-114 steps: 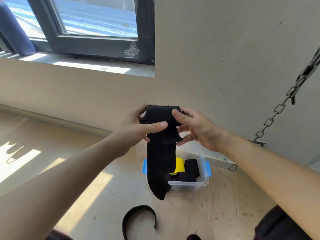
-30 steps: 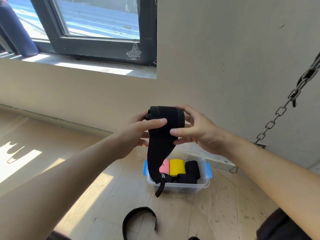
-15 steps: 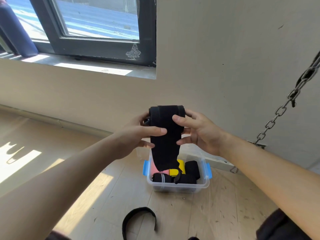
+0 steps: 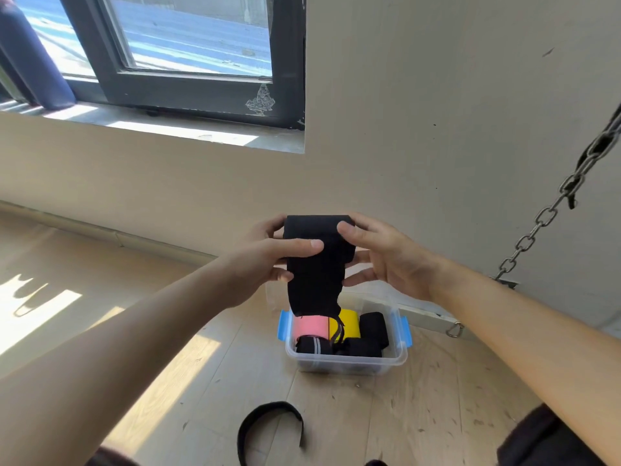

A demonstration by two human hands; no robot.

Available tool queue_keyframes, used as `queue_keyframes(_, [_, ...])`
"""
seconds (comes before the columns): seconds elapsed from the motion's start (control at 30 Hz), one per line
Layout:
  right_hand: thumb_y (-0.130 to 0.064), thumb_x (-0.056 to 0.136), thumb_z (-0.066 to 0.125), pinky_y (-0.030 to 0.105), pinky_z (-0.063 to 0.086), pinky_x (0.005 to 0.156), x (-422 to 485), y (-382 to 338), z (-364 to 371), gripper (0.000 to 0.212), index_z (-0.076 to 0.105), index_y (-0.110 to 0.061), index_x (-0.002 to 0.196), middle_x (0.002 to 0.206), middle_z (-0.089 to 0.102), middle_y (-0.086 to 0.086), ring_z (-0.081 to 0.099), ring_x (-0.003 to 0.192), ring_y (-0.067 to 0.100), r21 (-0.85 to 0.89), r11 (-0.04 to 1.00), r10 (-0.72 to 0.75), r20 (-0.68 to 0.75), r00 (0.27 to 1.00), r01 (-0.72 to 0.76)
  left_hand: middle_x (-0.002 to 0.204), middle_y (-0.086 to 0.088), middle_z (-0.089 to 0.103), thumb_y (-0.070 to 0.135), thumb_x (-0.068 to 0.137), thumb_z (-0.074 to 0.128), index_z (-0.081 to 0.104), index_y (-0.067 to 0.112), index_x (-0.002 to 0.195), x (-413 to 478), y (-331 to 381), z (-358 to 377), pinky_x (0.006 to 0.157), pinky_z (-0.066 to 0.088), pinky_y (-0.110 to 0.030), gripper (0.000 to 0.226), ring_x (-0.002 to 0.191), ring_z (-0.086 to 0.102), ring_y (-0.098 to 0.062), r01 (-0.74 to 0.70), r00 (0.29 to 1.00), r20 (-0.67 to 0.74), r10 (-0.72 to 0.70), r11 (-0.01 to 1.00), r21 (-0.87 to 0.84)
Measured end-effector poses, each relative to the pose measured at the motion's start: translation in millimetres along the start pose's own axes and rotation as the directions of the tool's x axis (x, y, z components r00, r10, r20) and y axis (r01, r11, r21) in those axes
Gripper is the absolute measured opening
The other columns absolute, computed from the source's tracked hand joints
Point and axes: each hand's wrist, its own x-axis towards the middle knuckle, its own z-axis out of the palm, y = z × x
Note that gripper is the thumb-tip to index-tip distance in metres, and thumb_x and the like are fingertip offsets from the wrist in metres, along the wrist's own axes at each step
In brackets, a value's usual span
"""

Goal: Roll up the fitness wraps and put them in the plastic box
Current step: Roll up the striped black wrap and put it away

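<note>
Currently we hold the black fitness wrap in the air above the plastic box, with both hands curled round its rolled upper end. Our left hand grips the roll from the left, one finger laid across the front face. Our right hand grips the right end, one fingertip on the top front edge and the others curled below. The unrolled tail hangs straight down toward the box opening. The box stands on the wooden floor and contains a pink roll, a yellow roll and black rolls. A loose black strap lies on the floor nearer us.
</note>
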Motion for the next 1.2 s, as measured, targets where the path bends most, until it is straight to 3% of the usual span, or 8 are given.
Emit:
queue_keyframes(0.1, [-0.062,0.085,0.061,0.043,0.060,0.079,-0.4,-0.4,0.4,0.050,0.067,-0.030,0.123,0.117,0.070,0.007,0.071,0.096,0.028,0.038,0.998,0.049,0.030,0.998,-0.050,0.111,-0.007,0.071,0.027,0.073,0.082,0.063,0.020,0.127,0.9,-1.9,0.2,0.068,0.054,-0.031,0.057,0.101,0.072,-0.026,-0.048,0.999,-0.007,0.048,0.999,-0.008])
queue_keyframes(0.3, [-0.041,0.086,0.069,0.034,0.059,0.068,0.3,1.8,-1.3,0.039,0.068,-0.024,0.122,0.106,0.069,0.001,0.067,0.089,0.022,0.099,0.995,0.027,0.027,0.999,-0.029,0.106,0.000,0.072,0.023,0.069,0.086,0.064,0.024,0.124,1.2,-1.9,0.4,0.065,0.056,-0.027,0.060,0.094,0.074,-0.019,-0.049,0.999,-0.013,0.050,0.998,0.030])
queue_keyframes(0.47, [-0.024,0.086,0.074,0.037,0.058,0.078,1.8,8.1,-7.5,0.050,0.059,-0.025,0.133,0.122,0.070,0.007,0.070,0.108,0.026,0.110,0.994,-0.024,0.027,0.999,0.021,0.109,-0.003,0.073,0.060,0.079,0.068,0.063,0.025,0.127,-0.6,-3.6,0.9,0.066,0.055,-0.029,0.060,0.090,0.074,-0.022,0.091,0.994,0.044,-0.097,0.989,0.117])
queue_keyframes(0.7, [0.005,0.083,0.076,0.044,0.060,0.085,2.2,19.0,-8.6,0.070,0.050,-0.025,0.141,0.136,0.060,0.000,0.069,0.112,0.029,-0.041,0.998,-0.038,0.051,0.998,0.040,0.097,-0.004,0.070,0.054,0.079,0.072,0.064,0.019,0.125,1.2,-10.7,-0.8,0.061,0.052,-0.025,0.058,0.078,0.069,-0.013,0.080,0.997,0.013,-0.083,0.989,0.121])
queue_keyframes(0.9, [-0.042,0.084,0.070,0.050,0.053,0.099,1.9,23.4,-21.7,0.052,0.058,-0.033,0.134,0.127,0.067,0.009,0.065,0.117,0.033,-0.077,0.992,0.107,0.110,0.988,-0.099,0.107,-0.005,0.071,0.037,0.072,0.082,0.066,0.026,0.120,1.0,-23.2,8.7,0.067,0.054,-0.027,0.052,0.088,0.073,-0.016,0.034,0.999,0.004,-0.035,0.990,0.137])
queue_keyframes(1.0, [-0.033,0.082,0.071,0.048,0.052,0.101,4.2,32.4,-28.5,0.052,0.060,-0.022,0.132,0.123,0.069,0.015,0.066,0.115,0.034,-0.118,0.984,0.150,0.136,0.979,-0.134,0.119,-0.006,0.065,0.026,0.070,0.089,0.064,0.027,0.121,2.2,-32.4,15.4,0.076,0.061,-0.032,0.057,0.101,0.071,-0.022,0.001,1.000,0.029,-0.005,0.989,0.150])
queue_keyframes(1.1, [-0.022,0.078,0.075,0.037,0.057,0.090,5.5,37.6,-32.3,0.056,0.057,-0.015,0.131,0.121,0.068,0.019,0.069,0.110,0.033,-0.113,0.979,0.185,0.166,0.969,-0.168,0.124,-0.004,0.063,0.016,0.076,0.090,0.059,0.029,0.127,3.9,-39.6,19.5,0.087,0.063,-0.042,0.061,0.106,0.070,-0.023,-0.019,0.999,0.044,0.011,0.982,0.187])
queue_keyframes(1.2, [-0.021,0.076,0.078,0.039,0.057,0.086,8.6,46.9,-30.9,0.056,0.055,-0.014,0.126,0.120,0.068,0.022,0.070,0.107,0.036,-0.127,0.974,0.206,0.125,0.971,-0.190,0.128,0.002,0.060,0.015,0.075,0.090,0.056,0.031,0.131,7.7,-44.5,20.1,0.089,0.062,-0.041,0.068,0.106,0.070,-0.020,-0.029,1.000,0.016,0.025,0.969,0.246])
